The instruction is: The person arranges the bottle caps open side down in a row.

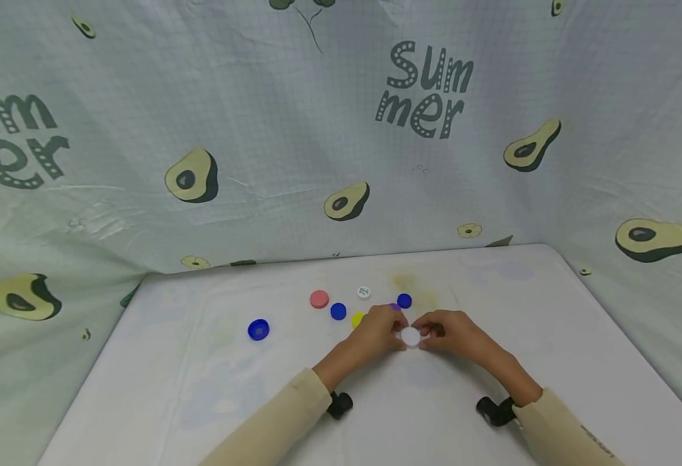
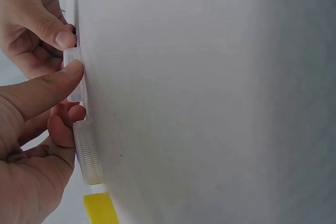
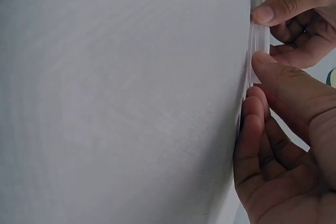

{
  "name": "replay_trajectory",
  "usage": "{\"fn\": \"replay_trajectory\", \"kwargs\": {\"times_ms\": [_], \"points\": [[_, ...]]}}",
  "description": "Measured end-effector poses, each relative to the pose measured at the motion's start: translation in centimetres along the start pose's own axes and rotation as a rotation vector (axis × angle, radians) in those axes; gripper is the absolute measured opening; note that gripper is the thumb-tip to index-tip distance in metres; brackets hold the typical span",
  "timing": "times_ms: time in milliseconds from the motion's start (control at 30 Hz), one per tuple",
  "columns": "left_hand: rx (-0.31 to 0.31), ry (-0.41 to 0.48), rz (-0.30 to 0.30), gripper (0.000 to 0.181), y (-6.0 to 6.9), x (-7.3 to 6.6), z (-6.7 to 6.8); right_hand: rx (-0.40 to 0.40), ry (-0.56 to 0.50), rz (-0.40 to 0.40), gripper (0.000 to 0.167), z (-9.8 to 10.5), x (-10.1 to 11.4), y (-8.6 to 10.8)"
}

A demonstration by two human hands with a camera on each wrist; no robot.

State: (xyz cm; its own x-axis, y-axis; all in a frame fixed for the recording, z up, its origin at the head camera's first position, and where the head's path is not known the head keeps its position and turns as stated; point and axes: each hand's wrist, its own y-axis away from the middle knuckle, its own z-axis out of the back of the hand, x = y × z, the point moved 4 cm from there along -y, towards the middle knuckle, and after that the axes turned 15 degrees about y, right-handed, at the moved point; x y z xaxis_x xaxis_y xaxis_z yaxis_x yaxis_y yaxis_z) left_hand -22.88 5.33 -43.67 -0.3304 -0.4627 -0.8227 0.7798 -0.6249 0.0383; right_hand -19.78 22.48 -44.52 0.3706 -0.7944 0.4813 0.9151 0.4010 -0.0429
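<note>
A round white cap (image 1: pixel 410 336) lies between both hands at the right of centre on the table. My left hand (image 1: pixel 378 331) pinches its left edge, and my right hand (image 1: pixel 460 335) holds the right edge with thumb and fingers. From the left wrist view, the left thumb presses on the cap (image 2: pixel 75 94); a ribbed translucent cap (image 2: pixel 88 153) stands beside the curled left fingers, with a yellow cap (image 2: pixel 101 208) below. In the right wrist view, both thumbs touch the cap's rim (image 3: pixel 259 40).
Behind the hands are a red cap (image 1: pixel 319 299), blue caps (image 1: pixel 338 311) (image 1: pixel 404 300), a white patterned cap (image 1: pixel 363 292), a yellow one (image 1: pixel 357 319) and a partly covered purple one (image 1: pixel 396 307). A larger blue cap (image 1: pixel 258 329) lies left. Printed cloth hangs behind the table.
</note>
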Motion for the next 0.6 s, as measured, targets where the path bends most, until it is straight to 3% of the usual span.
{"fn": "replay_trajectory", "kwargs": {"times_ms": [367, 600], "points": [[-0.012, 0.087, -0.096, 0.024, 0.6, 0.1, 1.0, 0.019, -0.047, 0.01, 0.027, 0.5, 0.8, 0.0], [-0.042, 0.167, -0.1, 0.026, 1.5, 0.0, 1.7, -0.023, -0.019, 0.01, 0.03, 1.3, 1.4, 0.3]]}}
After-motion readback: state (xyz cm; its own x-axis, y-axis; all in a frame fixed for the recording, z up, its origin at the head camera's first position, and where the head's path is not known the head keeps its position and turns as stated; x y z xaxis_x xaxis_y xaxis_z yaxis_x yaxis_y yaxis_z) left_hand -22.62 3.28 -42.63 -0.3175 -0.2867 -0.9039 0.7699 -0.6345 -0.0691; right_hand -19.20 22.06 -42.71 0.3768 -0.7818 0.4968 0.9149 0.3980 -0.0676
